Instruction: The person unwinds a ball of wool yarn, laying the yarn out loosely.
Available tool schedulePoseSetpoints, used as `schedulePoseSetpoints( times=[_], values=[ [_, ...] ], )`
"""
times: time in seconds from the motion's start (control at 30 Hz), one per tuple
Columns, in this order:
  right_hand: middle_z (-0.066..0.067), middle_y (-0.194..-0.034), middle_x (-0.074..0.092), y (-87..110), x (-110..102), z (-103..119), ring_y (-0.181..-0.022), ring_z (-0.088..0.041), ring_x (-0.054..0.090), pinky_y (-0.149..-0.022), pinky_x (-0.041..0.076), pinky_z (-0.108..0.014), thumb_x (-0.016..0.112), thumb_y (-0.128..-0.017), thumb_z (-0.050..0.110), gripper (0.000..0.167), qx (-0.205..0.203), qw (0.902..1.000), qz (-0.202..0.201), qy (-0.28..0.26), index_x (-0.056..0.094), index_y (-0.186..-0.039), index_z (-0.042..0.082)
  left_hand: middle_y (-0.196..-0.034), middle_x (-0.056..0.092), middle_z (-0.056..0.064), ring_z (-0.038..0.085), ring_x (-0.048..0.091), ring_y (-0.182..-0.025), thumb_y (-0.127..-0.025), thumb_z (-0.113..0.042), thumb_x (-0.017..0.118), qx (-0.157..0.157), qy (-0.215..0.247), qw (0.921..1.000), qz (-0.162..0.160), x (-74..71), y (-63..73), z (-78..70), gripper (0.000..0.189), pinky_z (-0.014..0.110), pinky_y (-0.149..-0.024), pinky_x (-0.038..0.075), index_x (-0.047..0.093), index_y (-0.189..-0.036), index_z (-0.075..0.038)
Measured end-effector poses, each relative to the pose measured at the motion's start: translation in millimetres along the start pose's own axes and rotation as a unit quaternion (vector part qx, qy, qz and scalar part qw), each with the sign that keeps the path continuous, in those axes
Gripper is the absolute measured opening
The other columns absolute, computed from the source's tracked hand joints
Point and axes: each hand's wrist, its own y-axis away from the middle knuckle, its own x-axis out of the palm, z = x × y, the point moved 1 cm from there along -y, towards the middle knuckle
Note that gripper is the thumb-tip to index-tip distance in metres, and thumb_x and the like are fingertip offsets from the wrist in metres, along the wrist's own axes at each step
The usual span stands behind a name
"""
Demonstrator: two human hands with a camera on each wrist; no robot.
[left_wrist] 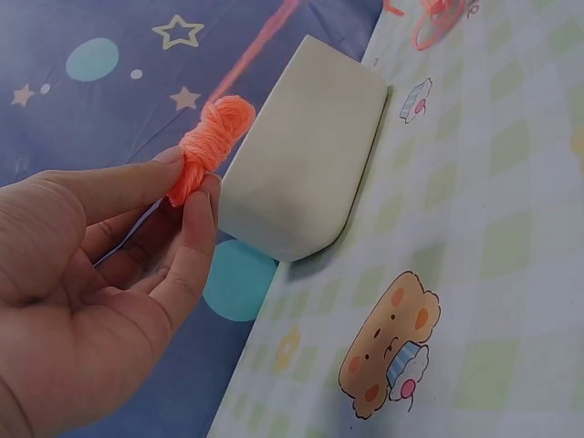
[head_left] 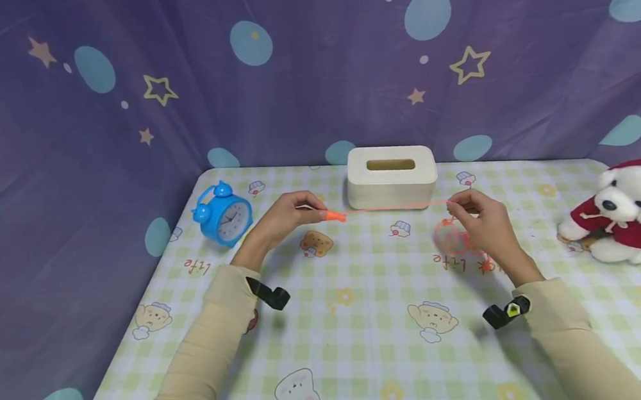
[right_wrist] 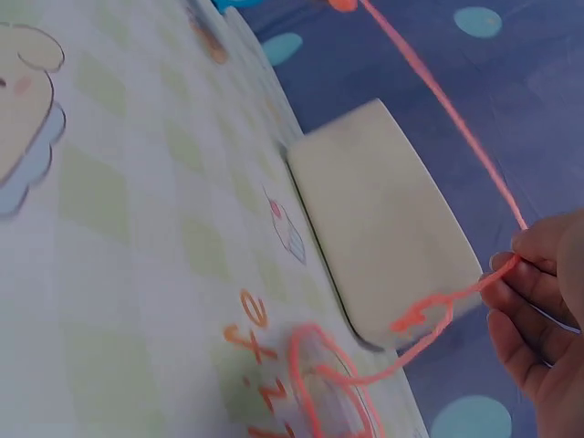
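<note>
Front-left of the cream, oblong, plastic-looking tissue box (head_left: 391, 188), the left hand (head_left: 294, 216) pinches a wound orange yarn bundle (left_wrist: 216, 137), its taut strand (right_wrist: 447, 109) pinched front-right by the right hand (head_left: 486, 221), whose overly hard pull could unravel it.

Purple starry curtain (head_left: 316, 97) behind, lightly creased; green-checked tabletop (head_left: 340, 346), evenly lit

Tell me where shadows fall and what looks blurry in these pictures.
Head view: a soft shadow on the tablecloth beside the right sleeve; left wrist view: the yarn bundle fairly crisp, the stretched strand beyond it blurry; right wrist view: the loose yarn and tissue box look soft.
</note>
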Motion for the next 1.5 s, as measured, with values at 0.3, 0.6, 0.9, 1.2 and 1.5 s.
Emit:
schedulePoseSetpoints(
  times=[0.3,0.6,0.9,1.2,1.5],
  values=[
    [-0.01,-0.091,0.069,6.0,-25,-15,-0.076,0.013,0.052,-0.068,0.041,-0.01,0.06,-0.095,0.029,0.022,0.04,0.9985,-0.023,0.028,0.066,-0.101,0.009,-0.114,0.06,0.006,0.024,0.058,-0.104,-0.085,-0.014,0.073,-0.002,0.003,1.0,0.004,-0.4,1.4,0.2,0.016,0.041,-0.096,0.046,0.067,-0.097,-0.006],
    [0.007,-0.086,0.066,13.7,-45,-29,-0.075,0.015,0.051,-0.068,0.04,-0.009,0.059,-0.095,0.033,0.026,0.088,0.9931,-0.058,0.051,0.067,-0.103,0.009,-0.112,0.061,0.007,0.023,0.056,-0.109,-0.085,-0.017,0.074,-0.018,-0.007,0.9998,-0.001,-2.0,3.0,1.2,0.018,0.039,-0.097,0.044,0.067,-0.098,-0.008],
    [0.033,-0.076,0.049,16.9,-56,-37,-0.071,0.015,0.048,-0.062,0.038,-0.009,0.058,-0.095,0.036,0.03,0.145,0.9833,-0.087,0.068,0.066,-0.105,0.008,-0.108,0.062,0.007,0.023,0.055,-0.109,-0.084,-0.017,0.074,-0.021,-0.008,0.9998,-0.001,-3.2,3.1,1.5,0.018,0.039,-0.097,0.043,0.068,-0.098,-0.008],
    [0.039,-0.07,0.047,17.8,-59,-41,-0.068,0.017,0.048,-0.06,0.037,-0.006,0.059,-0.095,0.031,0.026,0.155,0.9792,-0.115,0.063,0.067,-0.104,0.007,-0.114,0.06,0.006,0.023,0.056,-0.11,-0.084,-0.018,0.074,-0.021,-0.011,0.9997,0.001,-2.7,2.7,0.5,0.019,0.039,-0.098,0.043,0.067,-0.099,-0.008],
    [0.041,-0.066,0.045,15.6,-62,-46,-0.065,0.018,0.047,-0.058,0.037,-0.005,0.057,-0.095,0.027,0.024,0.173,0.9718,-0.148,0.063,0.066,-0.104,0.005,-0.111,0.061,0.008,0.024,0.057,-0.105,-0.085,-0.017,0.073,-0.02,-0.009,0.9998,0.0,-4.3,4.2,-1.1,0.018,0.05,-0.102,0.04,0.067,-0.098,-0.008]
  ],
)
